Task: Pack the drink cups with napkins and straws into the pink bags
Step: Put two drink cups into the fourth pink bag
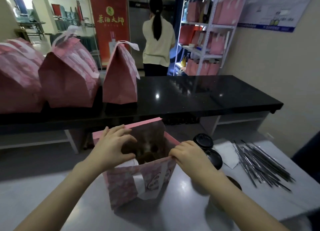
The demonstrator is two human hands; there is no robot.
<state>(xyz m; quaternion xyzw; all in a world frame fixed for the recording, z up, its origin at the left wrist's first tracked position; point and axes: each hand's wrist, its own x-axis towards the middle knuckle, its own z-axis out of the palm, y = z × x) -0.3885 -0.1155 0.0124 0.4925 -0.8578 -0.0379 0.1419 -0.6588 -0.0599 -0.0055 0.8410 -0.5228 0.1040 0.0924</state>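
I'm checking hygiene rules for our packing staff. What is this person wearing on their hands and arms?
Nothing that shows. The left hand and right hand are ungloved, with no ring, watch or bracelet in view. Both forearms are bare down to the picture's lower edge, so no sleeve appears.
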